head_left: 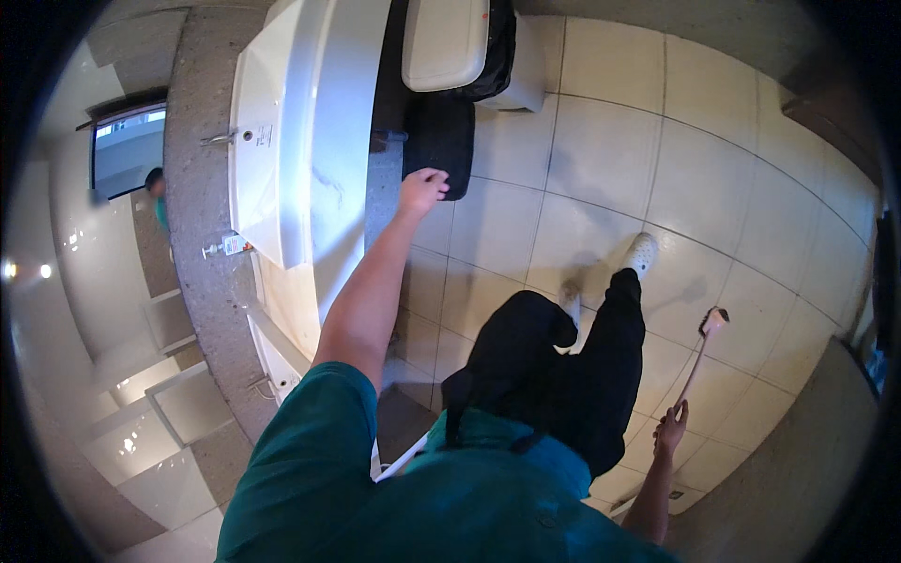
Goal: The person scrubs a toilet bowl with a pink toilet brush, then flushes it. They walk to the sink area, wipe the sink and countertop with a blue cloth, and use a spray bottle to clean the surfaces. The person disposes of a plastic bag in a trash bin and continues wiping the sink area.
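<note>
My right hand [670, 429] is closed around the handle of a long-handled scrub brush [690, 380]. The handle is pale pink. Its head, with dark bristles, points away from me above the tiled floor. My left arm reaches forward past the sink counter. With nothing visible in it, my left hand [425, 192] hangs with loosely bent fingers, slightly apart. Just beyond it is a black, round-cornered flat thing [441, 141]; I cannot tell whether the two touch.
A white sink [258, 155] with a faucet [218, 140] lies along my left, with a soap pump bottle [225, 246] beside it. Ahead stands a white bin [526, 80] with a black liner and a pale lid [444, 47]. Grey walls border the tiled floor [601, 150].
</note>
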{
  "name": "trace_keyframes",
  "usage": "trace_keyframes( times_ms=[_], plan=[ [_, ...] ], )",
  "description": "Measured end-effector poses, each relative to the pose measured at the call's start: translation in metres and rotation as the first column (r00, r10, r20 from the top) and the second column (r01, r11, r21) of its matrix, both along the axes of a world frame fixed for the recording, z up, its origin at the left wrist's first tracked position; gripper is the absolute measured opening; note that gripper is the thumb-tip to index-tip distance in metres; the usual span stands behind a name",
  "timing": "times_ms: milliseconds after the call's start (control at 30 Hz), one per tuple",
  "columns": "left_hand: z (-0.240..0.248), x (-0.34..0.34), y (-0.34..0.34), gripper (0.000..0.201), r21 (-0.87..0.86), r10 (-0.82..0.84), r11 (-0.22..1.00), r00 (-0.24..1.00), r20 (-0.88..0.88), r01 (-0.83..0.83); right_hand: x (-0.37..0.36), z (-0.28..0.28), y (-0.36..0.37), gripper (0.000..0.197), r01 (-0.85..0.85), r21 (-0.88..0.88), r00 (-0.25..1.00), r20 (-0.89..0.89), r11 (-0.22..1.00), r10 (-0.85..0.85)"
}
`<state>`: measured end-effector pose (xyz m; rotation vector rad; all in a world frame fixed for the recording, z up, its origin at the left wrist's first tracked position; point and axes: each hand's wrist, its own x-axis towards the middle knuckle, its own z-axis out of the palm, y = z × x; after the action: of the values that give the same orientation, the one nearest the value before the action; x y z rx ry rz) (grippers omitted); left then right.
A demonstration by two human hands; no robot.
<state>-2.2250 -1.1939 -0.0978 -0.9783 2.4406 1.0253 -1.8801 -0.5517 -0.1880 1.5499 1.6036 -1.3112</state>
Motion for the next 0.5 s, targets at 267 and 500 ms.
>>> trace_keyframes(
  times_ms=[267, 500],
  plan=[
    [-0.104, -0.025, -0.096, 0.024, -0.300, 0.516, 0.824, 0.855, 0.047, -0.480, -0.088, -0.028, -0.030, 0.047, -0.059, -0.052, 0.995, -0.087, 0.997, 0.054],
    [-0.218, -0.081, -0.232, 0.049, -0.209, 0.750, 0.608, 0.640, -0.165, -0.766, -0.119, -0.075, -0.090, 0.053, -0.029, 0.029, 0.992, -0.118, 0.999, 0.033]
  ],
)
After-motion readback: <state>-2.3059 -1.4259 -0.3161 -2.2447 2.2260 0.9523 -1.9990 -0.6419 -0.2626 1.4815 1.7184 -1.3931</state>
